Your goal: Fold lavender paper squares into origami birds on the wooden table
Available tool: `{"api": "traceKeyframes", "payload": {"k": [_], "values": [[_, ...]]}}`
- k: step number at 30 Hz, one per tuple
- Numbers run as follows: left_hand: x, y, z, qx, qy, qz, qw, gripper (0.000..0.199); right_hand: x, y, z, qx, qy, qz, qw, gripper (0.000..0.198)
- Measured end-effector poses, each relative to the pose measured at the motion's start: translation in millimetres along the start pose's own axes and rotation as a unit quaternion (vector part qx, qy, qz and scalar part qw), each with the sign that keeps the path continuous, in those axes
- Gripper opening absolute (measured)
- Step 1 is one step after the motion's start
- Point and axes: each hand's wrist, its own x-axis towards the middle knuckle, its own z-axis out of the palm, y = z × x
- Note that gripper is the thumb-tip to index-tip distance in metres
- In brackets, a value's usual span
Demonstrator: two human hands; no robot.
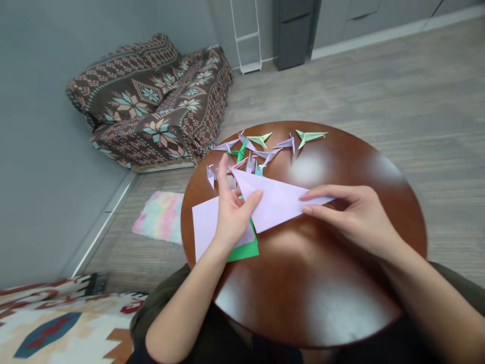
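Observation:
A lilac sheet of origami paper [273,202], folded into a triangle, is held between both hands above the round table. My left hand [233,212] grips its left side, thumb on the near face and index finger stretched upward. At the right corner, my right hand [348,210] pinches the paper between thumb and fingers. Under my left hand lies a stack of loose lilac sheets [204,225] with a green sheet [244,251] showing beneath. Beyond the paper are several folded paper cranes, among them a green crane [241,151], a pale green crane [308,136] and a lilac crane [211,176].
The brown round table [303,283] stands in front of my lap. A sofa with a patterned cover [151,106] is at the back left. A pastel fluffy mat [159,217] lies on the floor, and a patterned textile [64,323] is at lower left.

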Motion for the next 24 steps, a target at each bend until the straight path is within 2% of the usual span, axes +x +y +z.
{"api": "traceKeyframes", "payload": {"k": [2,4,6,10,14,17,20,24], "values": [[-1,2,-4,0.039,-0.06,0.032,0.997,0.059,1,0,0,0.006,0.005,0.009,1.0,0.02],[-2,2,-8,0.046,-0.121,0.029,0.991,0.041,1,0,-1,0.014,0.005,0.013,1.0,0.028],[-3,2,-10,0.007,-0.161,0.013,0.987,0.049,2,-1,0,0.023,0.002,0.018,1.0,0.032],[-5,5,-9,-0.064,-0.182,-0.029,0.981,0.086,3,0,-1,0.036,0.007,0.036,0.999,0.03],[-8,12,-7,-0.066,-0.215,-0.099,0.969,0.101,3,2,-2,0.026,0.019,0.052,0.998,0.03],[-9,13,-6,-0.056,-0.218,-0.115,0.967,0.101,4,3,-2,0.025,0.019,0.062,0.998,0.028],[-8,12,-4,-0.016,-0.186,-0.101,0.977,0.095,5,3,-2,0.027,0.01,0.06,0.998,0.026],[-7,10,-2,0.015,-0.161,-0.099,0.982,0.093,5,4,-1,0.041,-0.008,0.056,0.998,0.033]]}}
